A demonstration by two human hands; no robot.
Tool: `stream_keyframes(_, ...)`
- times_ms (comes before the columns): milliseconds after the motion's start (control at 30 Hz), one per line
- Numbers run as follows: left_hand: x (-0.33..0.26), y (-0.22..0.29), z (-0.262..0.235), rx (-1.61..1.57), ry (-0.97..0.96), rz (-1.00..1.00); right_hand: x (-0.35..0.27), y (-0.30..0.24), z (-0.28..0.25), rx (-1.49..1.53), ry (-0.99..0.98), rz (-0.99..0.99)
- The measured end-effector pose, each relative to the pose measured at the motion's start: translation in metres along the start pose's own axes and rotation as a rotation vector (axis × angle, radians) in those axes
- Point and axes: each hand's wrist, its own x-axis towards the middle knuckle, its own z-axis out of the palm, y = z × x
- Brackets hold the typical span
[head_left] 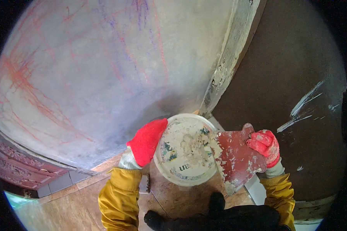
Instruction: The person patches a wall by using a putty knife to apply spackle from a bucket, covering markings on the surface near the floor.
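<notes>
My left hand (148, 141), in a red glove, is closed on the left rim of a round white plastic lid (172, 174). A heap of wet grey-white putty (193, 148) lies in the lid's middle, with smears around it. In my right hand (265, 146), also red-gloved and spotted with putty, is a wide dark-red spatula (238, 158), held by its right side. The spatula's putty-coated left edge meets the right side of the lid. Whether a bucket is under the lid, I cannot tell.
A pale wall (115, 69) with red and purple scribbles rises ahead. A rough-edged frame (227, 61) borders a dark brown panel (293, 88) with white scratches. Below are brown floor tiles (81, 210), my dark shoes (155, 219), and a small block-like object (144, 183) by my left sleeve.
</notes>
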Motion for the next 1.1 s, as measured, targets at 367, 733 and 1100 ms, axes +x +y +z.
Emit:
stream_keyframes(367,0.023,-0.012,-0.011,0.010,-0.211,0.229,0.003,0.012,0.006,0.152,-0.029,-0.080)
stream_keyframes(733,0.032,-0.018,-0.008,-0.018,-0.274,0.319,-0.003,0.001,0.019,0.285,0.053,-0.006)
stream_keyframes(1100,0.043,-0.005,-0.014,-0.098,-0.289,0.288,-0.017,-0.013,0.033,0.364,0.200,0.066)
